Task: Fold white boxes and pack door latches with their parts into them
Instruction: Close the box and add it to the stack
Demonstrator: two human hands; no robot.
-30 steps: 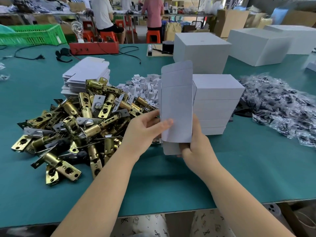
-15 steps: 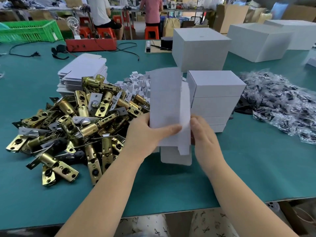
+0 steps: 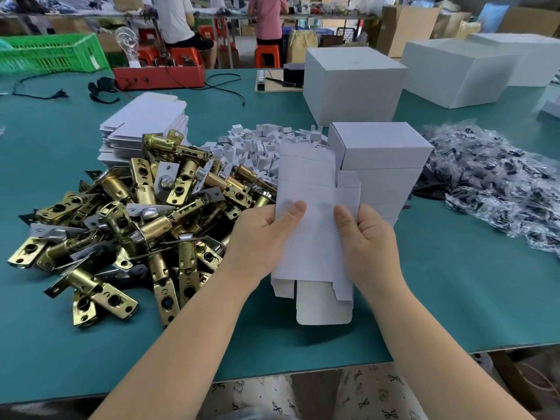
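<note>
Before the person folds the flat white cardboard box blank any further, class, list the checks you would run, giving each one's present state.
1. Both hands grip the flat white cardboard box blank: left hand and right hand each with a thumb on its front: ok.
2. Bottom flaps hang free, not yet tucked: ok.
3. Blank squared into a tube: not ok, only partly opened.
4. Pile of brass door latches beside the left hand: ok.
5. Heap of clear plastic parts bags at right: ok.
6. Blank free of creases or tears: cannot tell.

Left hand [image 3: 260, 237] and right hand [image 3: 368, 241] grip an unfolded white box [image 3: 315, 237] above the green table [image 3: 454, 298], beside piled brass latches [image 3: 145, 213].
</note>
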